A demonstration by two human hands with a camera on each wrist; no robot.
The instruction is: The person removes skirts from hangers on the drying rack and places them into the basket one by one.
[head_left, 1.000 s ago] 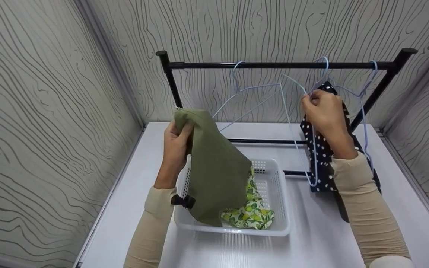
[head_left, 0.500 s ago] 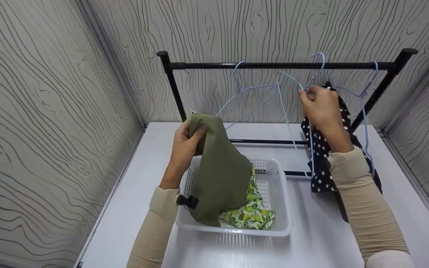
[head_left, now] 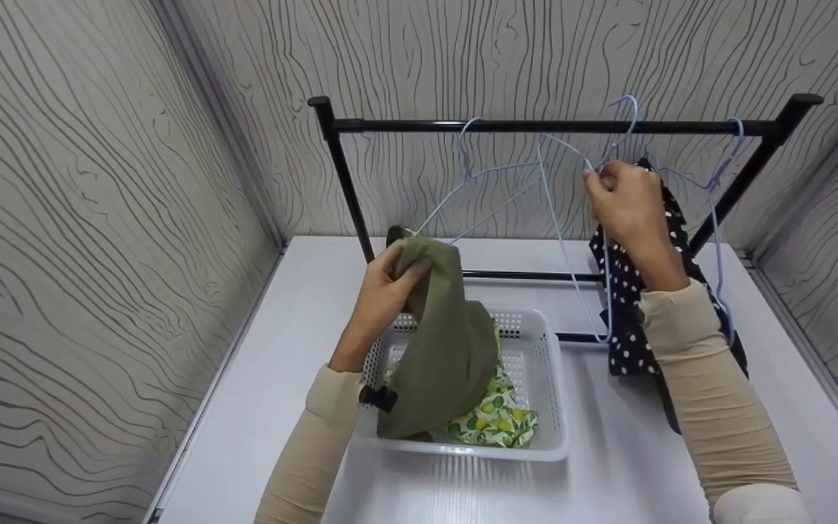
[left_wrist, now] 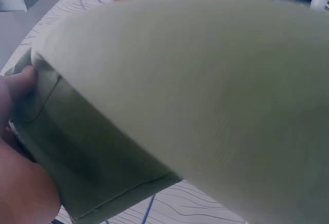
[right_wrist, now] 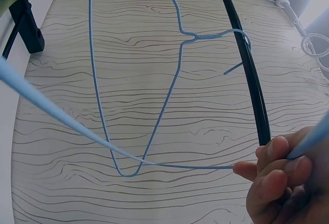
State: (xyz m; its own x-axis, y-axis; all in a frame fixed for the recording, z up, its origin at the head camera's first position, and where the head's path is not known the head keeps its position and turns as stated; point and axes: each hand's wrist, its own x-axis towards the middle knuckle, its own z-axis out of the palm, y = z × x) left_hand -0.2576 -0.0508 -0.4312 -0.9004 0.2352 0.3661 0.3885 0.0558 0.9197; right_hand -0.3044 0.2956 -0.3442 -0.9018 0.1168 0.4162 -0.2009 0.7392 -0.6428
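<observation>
My left hand (head_left: 384, 291) grips the upper edge of an olive-green garment (head_left: 441, 349) between thumb and fingers. Its lower part droops over the white basket (head_left: 556, 407); the kind of garment is unclear. In the left wrist view, the green cloth (left_wrist: 205, 90) fills most of the picture and shows a stitched hem. With curled fingers my right hand (head_left: 631, 204) pinches a light-blue wire hanger (head_left: 608, 291) near its neck. The hanger slants leftward, its hook beside the rack's bar; whether they touch I cannot tell. The right wrist view shows the hand (right_wrist: 282, 178) close on the wire.
A black rack (head_left: 535, 126) spans the back. Another blue hanger (head_left: 467, 156) hangs at its left, and a third (head_left: 719, 175) at its right end. A black polka-dot garment (head_left: 626, 349) hangs behind my right forearm. Lemon-print cloth (head_left: 495, 418) lies in the basket.
My left hand has moved right and slightly down with the green garment, which now sags in more folds. My right hand has shifted slightly left and up with the hanger.
</observation>
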